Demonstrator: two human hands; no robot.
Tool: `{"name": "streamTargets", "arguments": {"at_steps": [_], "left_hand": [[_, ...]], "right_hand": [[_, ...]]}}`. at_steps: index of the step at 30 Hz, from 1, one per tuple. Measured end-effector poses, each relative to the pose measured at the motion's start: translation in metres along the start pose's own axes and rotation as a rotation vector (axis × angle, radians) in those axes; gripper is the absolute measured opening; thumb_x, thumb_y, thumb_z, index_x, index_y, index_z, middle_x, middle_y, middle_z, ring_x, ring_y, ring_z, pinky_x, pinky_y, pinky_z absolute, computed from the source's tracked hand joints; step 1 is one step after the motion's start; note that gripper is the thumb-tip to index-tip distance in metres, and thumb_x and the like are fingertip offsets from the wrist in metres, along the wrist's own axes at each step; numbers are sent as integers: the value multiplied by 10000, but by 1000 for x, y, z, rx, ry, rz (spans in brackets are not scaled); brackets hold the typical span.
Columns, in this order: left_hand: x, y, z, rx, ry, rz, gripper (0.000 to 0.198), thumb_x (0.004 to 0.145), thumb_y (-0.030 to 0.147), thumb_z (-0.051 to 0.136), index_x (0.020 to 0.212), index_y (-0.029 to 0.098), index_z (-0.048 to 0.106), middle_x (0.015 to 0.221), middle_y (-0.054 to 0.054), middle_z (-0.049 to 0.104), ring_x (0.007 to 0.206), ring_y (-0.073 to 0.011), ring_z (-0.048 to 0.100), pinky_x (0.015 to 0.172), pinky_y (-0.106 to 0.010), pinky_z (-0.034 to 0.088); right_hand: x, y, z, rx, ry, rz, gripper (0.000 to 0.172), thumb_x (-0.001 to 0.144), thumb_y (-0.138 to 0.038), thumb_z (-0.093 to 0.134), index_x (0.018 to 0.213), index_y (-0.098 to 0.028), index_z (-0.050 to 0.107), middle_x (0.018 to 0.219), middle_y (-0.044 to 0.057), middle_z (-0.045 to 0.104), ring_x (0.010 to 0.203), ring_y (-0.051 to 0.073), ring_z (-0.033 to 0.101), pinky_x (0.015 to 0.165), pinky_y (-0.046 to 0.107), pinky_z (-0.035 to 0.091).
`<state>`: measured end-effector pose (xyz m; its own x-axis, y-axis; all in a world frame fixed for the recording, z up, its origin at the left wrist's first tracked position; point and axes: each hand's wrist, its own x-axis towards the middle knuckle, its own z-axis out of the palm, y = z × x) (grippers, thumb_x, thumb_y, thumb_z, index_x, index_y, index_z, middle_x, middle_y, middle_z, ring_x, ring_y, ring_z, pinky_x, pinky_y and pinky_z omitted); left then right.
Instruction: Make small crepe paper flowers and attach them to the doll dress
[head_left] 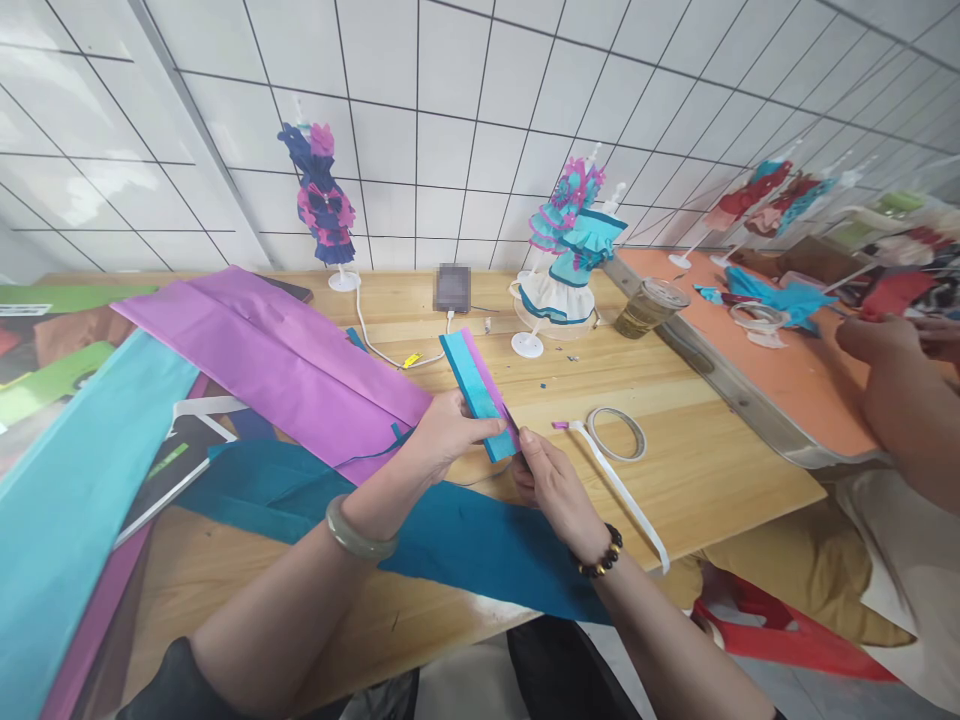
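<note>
My left hand (448, 432) and my right hand (550, 480) both pinch the near end of a folded paper strip (474, 385), turquoise with a purple layer along its right edge. The strip sticks up and away from me over the wooden table (697, 470). A jade bangle is on my left wrist and a dark bead bracelet on my right. Just right of my hands lies a roll of white tape (616, 434) with a loose tail trailing toward the table's front edge.
Large purple sheet (277, 360), light blue sheet (67, 500) and teal sheet (450, 540) cover the left and front. Two paper-dress mannequins (324, 200) (570, 250) stand at the back. A drink cup (649, 306) sits by an orange table (795, 380), where another person's arm (900, 390) works.
</note>
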<state>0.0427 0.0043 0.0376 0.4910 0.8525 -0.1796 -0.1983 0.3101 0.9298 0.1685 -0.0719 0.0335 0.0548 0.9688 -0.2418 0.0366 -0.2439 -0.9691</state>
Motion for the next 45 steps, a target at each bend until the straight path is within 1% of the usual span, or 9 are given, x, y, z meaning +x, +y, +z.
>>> {"name": "streamTargets", "arguments": {"at_steps": [4,16,23,27,30,35,41,45], "left_hand": [[-1,0,1,40,15,2,212,613,148,657,814,109,607,825,-70,660,758,-175,610,732,-322,490],[0,0,0,80,29,-15,209,600,152,672,796,113,611,774,-43,644,697,-137,583,668,-268,479],[-1,2,-2,62,-24,-46,209,619,177,672,808,112,609,796,-58,649,733,-165,600,719,-320,486],[1,4,-5,-64,-82,-46,188,659,185,643,831,122,602,824,-56,645,773,-171,606,757,-353,487],[3,3,-8,-117,-71,-27,172,678,194,629,833,123,605,834,-57,644,774,-166,605,764,-356,488],[5,0,-10,-62,-40,1,182,662,187,642,826,113,614,851,-70,650,780,-175,607,773,-355,483],[6,-1,-10,-9,-49,71,192,664,197,640,839,121,614,857,-58,655,786,-168,604,768,-329,477],[6,-2,-8,58,-53,116,186,663,195,640,834,130,608,843,-43,655,772,-152,596,760,-305,470]], "right_hand": [[0,1,0,-1,11,2,399,814,-567,353,644,-213,283,549,-56,211,455,82,172,407,229,137],[3,6,-4,-12,24,8,385,807,-561,380,656,-211,325,537,-65,209,443,75,172,390,212,148],[1,5,-5,-35,37,-7,379,814,-549,379,658,-207,335,535,-67,214,440,71,174,389,206,157],[1,5,-4,-35,37,-19,387,812,-552,379,647,-207,322,543,-65,209,444,71,175,392,207,162],[0,6,-4,-41,28,-31,380,821,-537,377,644,-205,325,544,-63,221,449,73,181,395,209,166],[-2,3,-2,-19,3,-44,376,842,-505,363,628,-200,319,528,-60,247,447,70,204,398,213,167],[-6,0,-3,95,-90,41,404,851,-510,330,600,-193,325,506,-60,278,403,53,189,385,216,124],[-5,0,-3,131,-94,55,397,850,-508,339,608,-193,328,498,-62,291,397,51,195,388,219,115]]}}
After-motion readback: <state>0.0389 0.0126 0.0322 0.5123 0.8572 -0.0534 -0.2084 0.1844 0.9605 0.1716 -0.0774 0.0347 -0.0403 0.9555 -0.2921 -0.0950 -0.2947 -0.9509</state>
